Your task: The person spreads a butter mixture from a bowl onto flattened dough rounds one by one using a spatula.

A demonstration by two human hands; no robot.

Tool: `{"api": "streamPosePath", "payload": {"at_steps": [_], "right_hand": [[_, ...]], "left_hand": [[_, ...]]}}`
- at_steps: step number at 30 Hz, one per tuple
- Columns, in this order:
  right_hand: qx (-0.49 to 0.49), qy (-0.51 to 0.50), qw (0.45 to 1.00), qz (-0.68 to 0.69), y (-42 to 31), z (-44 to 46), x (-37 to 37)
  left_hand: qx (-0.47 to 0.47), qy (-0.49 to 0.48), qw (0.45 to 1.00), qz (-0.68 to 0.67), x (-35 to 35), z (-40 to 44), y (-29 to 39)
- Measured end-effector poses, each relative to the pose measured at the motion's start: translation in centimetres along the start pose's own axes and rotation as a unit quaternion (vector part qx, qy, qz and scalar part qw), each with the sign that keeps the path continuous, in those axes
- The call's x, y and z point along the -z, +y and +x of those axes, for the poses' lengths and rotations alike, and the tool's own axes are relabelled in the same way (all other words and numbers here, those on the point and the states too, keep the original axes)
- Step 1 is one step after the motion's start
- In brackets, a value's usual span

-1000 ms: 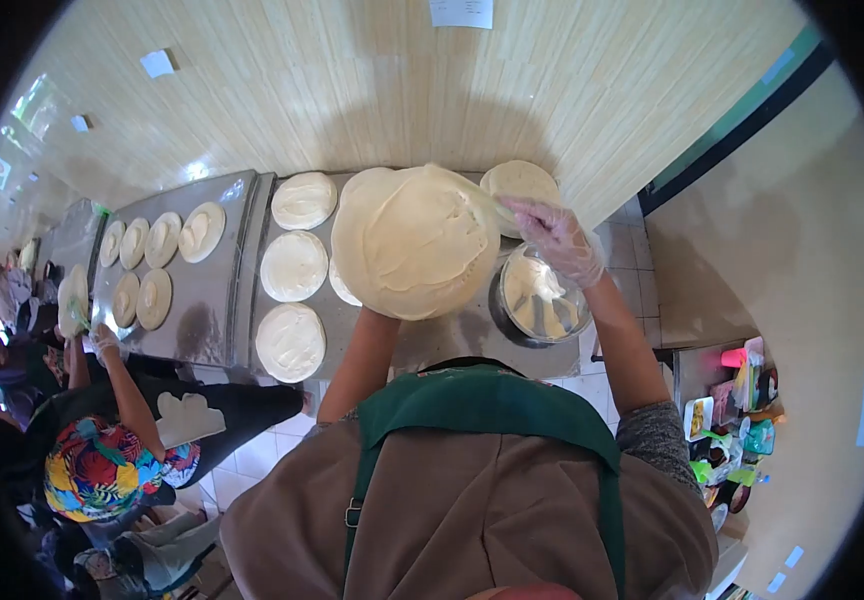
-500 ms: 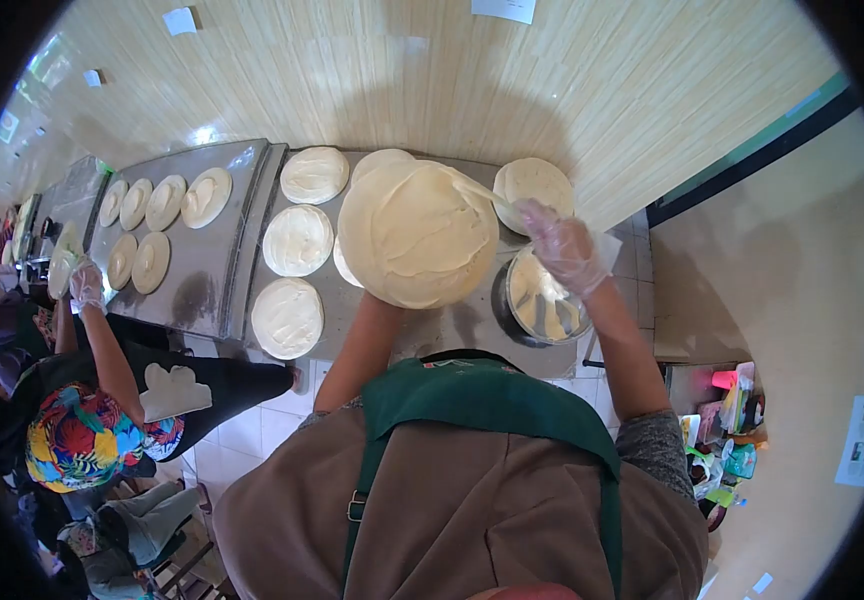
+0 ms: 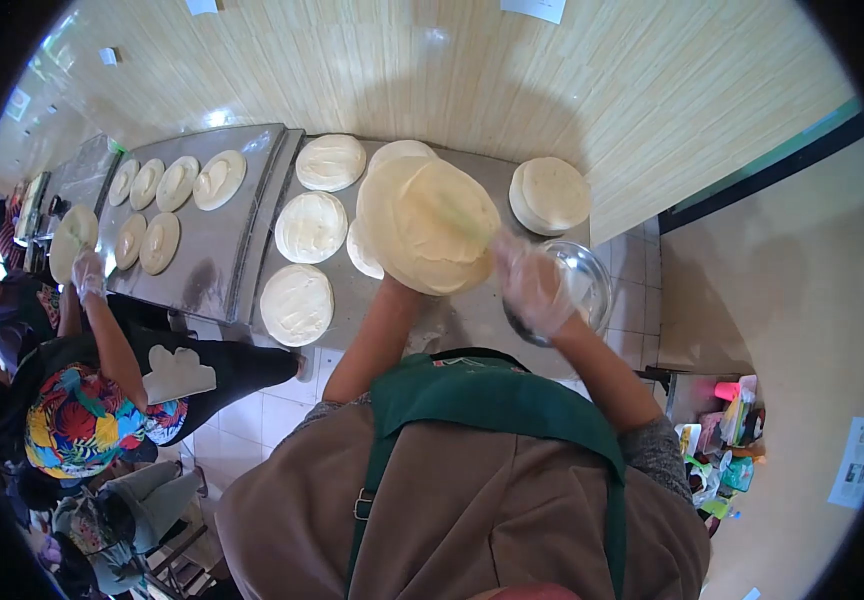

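A pale round flatbread [image 3: 402, 220] with cream spread over its face is held up above the counter, tilted toward me. My left hand [image 3: 404, 284] bears it from below; its fingers are hidden behind the round. My right hand [image 3: 534, 285], in a clear plastic glove and smeared by motion, is closed around a pale, blurred spatula [image 3: 462, 215] that lies across the cream. Under my right hand stands a metal bowl [image 3: 597, 262]. Several cream-covered rounds [image 3: 310, 228] lie on the counter to the left, partly tucked behind the held one.
A stack of plain rounds [image 3: 550, 195] sits at the counter's right end, by the wall. On the adjoining metal table [image 3: 202, 255] lie several rounds with dollops. At left, a co-worker's gloved hand [image 3: 89, 272] is at another round. Cluttered shelf [image 3: 722, 440] at right.
My right hand has swung down and left with the spatula, across the flatbread's face. The flatbread has turned and tilted more. The whole view has shifted slightly.
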State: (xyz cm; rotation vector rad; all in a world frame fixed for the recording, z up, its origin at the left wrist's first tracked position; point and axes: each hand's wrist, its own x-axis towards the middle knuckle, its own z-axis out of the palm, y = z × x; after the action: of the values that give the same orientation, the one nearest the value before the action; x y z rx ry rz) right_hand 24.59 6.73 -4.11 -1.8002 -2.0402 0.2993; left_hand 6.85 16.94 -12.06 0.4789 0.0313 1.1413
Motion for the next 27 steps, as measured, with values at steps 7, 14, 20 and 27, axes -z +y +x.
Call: {"api": "streamPosePath", "payload": {"at_steps": [7,14,20,27], "right_hand": [[-0.024,0.0,0.997,0.076,-1.8,2.8,4.1],[0.145,0.092,0.985,-0.034,-1.3,3.6,0.1],[0.269,0.022,0.963,-0.002,-1.0,1.0,4.7],[0.164,-0.01,0.986,-0.014,-1.2,4.0,5.2]], "left_hand": [[0.059,-0.037,0.987,-0.144,-0.8,-0.3,0.7],[0.035,0.032,0.998,-0.045,0.2,-0.3,0.6],[0.071,0.038,0.994,-0.077,1.2,-1.0,2.0],[0.127,0.003,0.98,-0.153,2.6,-0.4,0.6]]}}
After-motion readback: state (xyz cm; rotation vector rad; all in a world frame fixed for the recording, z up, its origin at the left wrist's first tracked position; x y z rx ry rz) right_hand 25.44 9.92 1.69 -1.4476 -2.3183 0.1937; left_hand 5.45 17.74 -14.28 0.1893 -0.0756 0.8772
